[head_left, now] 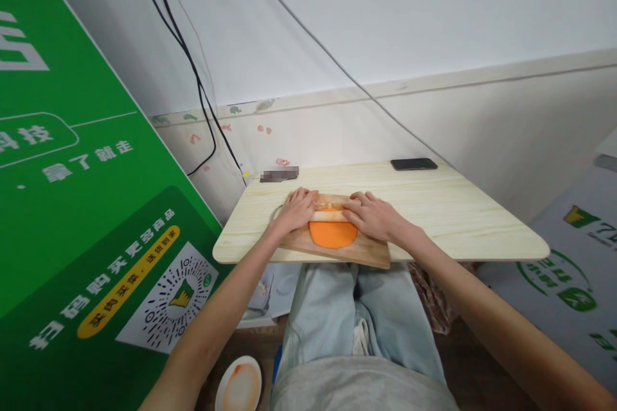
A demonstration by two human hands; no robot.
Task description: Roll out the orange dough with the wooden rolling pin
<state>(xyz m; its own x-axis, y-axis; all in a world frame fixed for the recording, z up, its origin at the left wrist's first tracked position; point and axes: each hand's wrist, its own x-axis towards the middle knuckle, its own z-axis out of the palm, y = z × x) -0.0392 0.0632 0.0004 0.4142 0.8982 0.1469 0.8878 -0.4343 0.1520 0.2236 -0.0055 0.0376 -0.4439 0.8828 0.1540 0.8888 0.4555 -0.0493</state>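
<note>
A flat, rounded sheet of orange dough [333,236] lies on a wooden cutting board [371,255]. Across its far part rests a pale wooden rolling pin [330,216], and a strip of orange shows just beyond it. My left hand [299,209] is curled over the pin's left end. At the other end my right hand [369,214] grips it, fingers bent over the top. Both palms hide the ends of the pin.
The board sits on a light wood table [463,225], its near corner jutting past the front edge. A black phone [413,164] lies at the back right, and a dark blurred object [279,174] at the back left. Below, a stained white plate [240,385] stands low down.
</note>
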